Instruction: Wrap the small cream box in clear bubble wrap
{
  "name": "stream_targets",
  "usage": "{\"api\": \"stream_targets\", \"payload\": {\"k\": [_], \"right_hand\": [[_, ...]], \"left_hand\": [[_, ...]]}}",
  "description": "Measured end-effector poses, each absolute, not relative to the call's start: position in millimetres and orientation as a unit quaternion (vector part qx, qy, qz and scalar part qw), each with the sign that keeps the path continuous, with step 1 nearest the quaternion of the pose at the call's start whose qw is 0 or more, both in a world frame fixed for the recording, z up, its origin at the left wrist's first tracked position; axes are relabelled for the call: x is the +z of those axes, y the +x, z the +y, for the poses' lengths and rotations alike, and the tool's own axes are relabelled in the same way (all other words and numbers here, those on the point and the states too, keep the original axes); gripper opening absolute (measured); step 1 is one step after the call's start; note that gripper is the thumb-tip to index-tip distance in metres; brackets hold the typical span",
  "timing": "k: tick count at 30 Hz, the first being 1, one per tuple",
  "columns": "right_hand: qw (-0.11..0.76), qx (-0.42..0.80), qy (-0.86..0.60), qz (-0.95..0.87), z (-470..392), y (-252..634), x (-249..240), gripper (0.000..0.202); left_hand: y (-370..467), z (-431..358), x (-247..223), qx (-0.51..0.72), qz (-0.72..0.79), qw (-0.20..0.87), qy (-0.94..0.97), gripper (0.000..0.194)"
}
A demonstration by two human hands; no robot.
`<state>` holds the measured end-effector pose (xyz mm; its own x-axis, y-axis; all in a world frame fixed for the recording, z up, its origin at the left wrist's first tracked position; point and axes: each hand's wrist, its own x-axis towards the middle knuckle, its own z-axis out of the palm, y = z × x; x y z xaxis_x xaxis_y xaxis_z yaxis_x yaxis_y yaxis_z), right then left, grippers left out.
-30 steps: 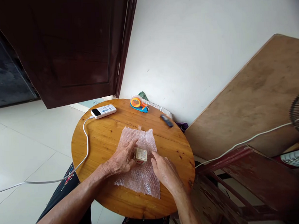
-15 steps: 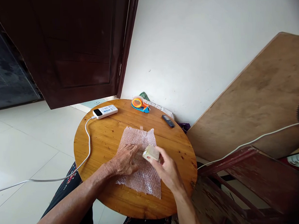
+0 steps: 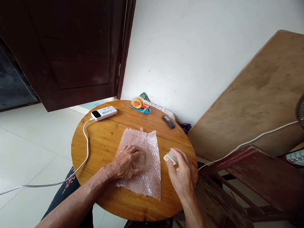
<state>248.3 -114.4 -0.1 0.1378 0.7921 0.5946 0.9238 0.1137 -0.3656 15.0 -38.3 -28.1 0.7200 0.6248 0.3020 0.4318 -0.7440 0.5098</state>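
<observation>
A sheet of bubble wrap (image 3: 150, 167) lies flat on the round wooden table (image 3: 103, 139). My left hand (image 3: 126, 163) rests on the sheet's left part, palm down with its fingers spread. Right of the sheet, my right hand (image 3: 181, 172) has its thumb and fingers around a small pale box (image 3: 170, 157) with printed markings. The box is low over the table or touching it; I cannot tell which. My fingers cover part of its right side.
At the back stand a blue and orange tape dispenser (image 3: 141, 105) and a white power bank (image 3: 104, 113) with a white cable (image 3: 87, 143). A dark, pixelated object (image 3: 168, 121) lies at the back right. A wooden board (image 3: 253, 87) leans against the wall.
My right hand has carried the small box rightward from above the bubble wrap to beside it. My left hand has stayed on the sheet. The view has shifted slightly.
</observation>
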Motion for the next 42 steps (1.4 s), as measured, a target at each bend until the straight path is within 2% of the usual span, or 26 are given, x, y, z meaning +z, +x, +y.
{"api": "stream_targets", "payload": {"k": [2, 5, 9, 13, 20, 27, 31, 35, 39, 42], "right_hand": [[0.346, -0.036, -0.609, -0.713, -109.3, 223.6, 0.7, 0.029], [0.257, 0.002, -0.588, -0.767, -92.6, 198.8, -5.4, 0.036], [0.135, -0.009, -0.637, -0.759, -66.7, 197.0, -10.3, 0.038], [0.09, -0.05, -0.67, -0.735, -59.5, 203.3, -9.5, 0.031], [0.1, -0.075, -0.671, -0.731, -69.6, 203.8, -21.0, 0.035], [0.096, -0.091, -0.675, -0.726, -68.6, 203.9, -22.4, 0.032], [0.113, -0.096, -0.668, -0.729, -67.7, 204.2, -26.5, 0.031], [0.16, -0.103, -0.646, -0.739, -68.5, 205.5, -24.0, 0.032], [0.244, -0.145, -0.622, -0.729, -77.1, 218.3, -5.5, 0.031], [0.256, -0.172, -0.668, -0.677, -88.4, 242.8, 4.8, 0.039]], "left_hand": [[15.2, -38.3, -30.0, 0.248, 0.298, 0.199, 0.9, 0.058], [14.7, -37.0, -32.2, 0.26, 0.319, 0.18, 0.893, 0.055], [13.2, -34.2, -33.3, 0.236, 0.355, 0.151, 0.892, 0.053], [12.0, -30.8, -33.0, 0.217, 0.365, 0.144, 0.894, 0.054], [7.2, -28.2, -27.7, 0.201, 0.393, 0.141, 0.886, 0.059], [8.3, -31.4, -27.5, 0.225, 0.385, 0.149, 0.882, 0.052], [6.8, -30.8, -28.8, 0.236, 0.383, 0.15, 0.881, 0.058], [6.1, -30.5, -28.2, 0.244, 0.386, 0.154, 0.876, 0.062], [7.2, -30.9, -26.0, 0.242, 0.384, 0.157, 0.877, 0.052], [7.3, -31.0, -24.2, 0.254, 0.387, 0.167, 0.871, 0.053]]}}
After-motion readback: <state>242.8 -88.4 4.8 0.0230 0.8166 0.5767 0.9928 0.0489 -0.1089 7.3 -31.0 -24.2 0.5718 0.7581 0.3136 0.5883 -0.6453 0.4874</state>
